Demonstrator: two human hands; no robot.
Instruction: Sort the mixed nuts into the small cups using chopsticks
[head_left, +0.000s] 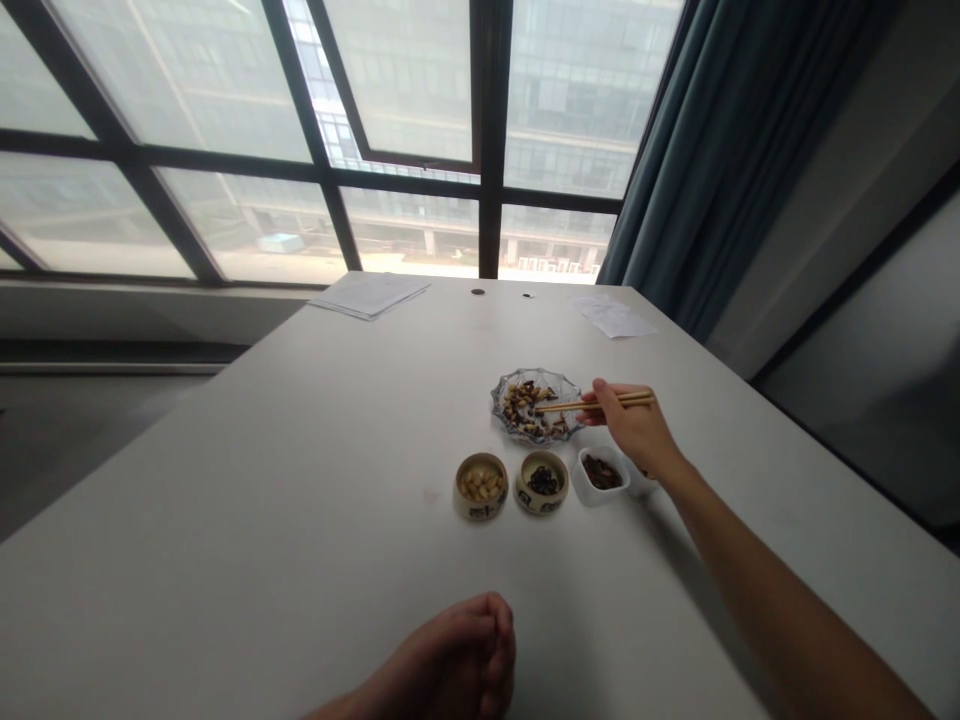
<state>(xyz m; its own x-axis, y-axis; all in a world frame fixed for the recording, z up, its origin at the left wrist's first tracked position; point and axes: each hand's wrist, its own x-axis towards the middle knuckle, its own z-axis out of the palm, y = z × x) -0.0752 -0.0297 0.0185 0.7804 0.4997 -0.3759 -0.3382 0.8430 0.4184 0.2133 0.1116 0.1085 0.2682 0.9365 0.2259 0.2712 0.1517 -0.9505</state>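
My right hand (636, 425) grips a pair of chopsticks (559, 407), whose tips reach into a clear glass dish (498, 424) with a scalloped rim. Mixed brown, dark and pale pieces lie in that dish. Closer to me stands a row of small containers: a beige bowl (480, 513) of tan pieces, a second beige bowl (541, 505) of black pieces, and a white tub (600, 494) of dark brown pieces. Another container (642, 485) is partly hidden beneath my right wrist. My left hand (454, 655) rests near the bottom edge, fingers curled in, holding nothing visible.
Everything stands on a white table (300, 470). Papers (371, 296) lie at its far left corner, and more sheets (615, 317) at the far right. Windows rise behind the table, with a blue curtain (697, 150) on the right.
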